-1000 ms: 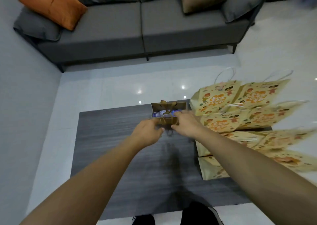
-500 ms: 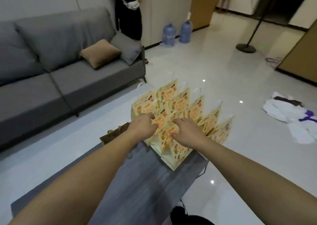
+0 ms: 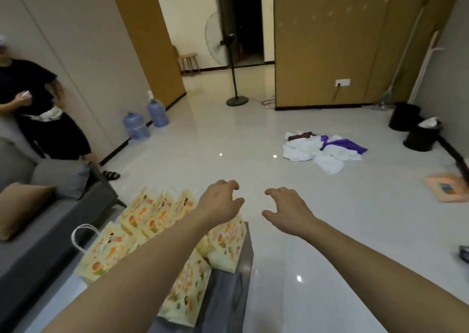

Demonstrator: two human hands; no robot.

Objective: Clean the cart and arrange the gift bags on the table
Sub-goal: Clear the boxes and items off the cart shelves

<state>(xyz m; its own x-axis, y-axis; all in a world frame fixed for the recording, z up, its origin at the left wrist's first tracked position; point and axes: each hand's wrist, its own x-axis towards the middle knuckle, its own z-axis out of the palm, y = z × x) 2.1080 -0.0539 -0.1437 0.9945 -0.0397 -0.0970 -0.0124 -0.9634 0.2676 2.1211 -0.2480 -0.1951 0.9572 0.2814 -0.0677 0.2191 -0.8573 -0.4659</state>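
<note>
Both hands lifted off gift bags since half second ago, view swung toward open floor; grey sofa [image 3: 38, 231] at left; dark bench [image 3: 228, 299] below arms; gift bags [image 3: 142, 215] standing in overlapping rows on bench, nearest one with white handle at left; left hand [image 3: 220, 202] above bags, grip slack, fingers loosely curled, holding nothing; right hand [image 3: 288, 209] over floor, grip likewise empty.

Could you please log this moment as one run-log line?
left hand: open, empty, above gift bags | right hand: open, empty, over floor | gift bags: overlapping on dark table
</note>
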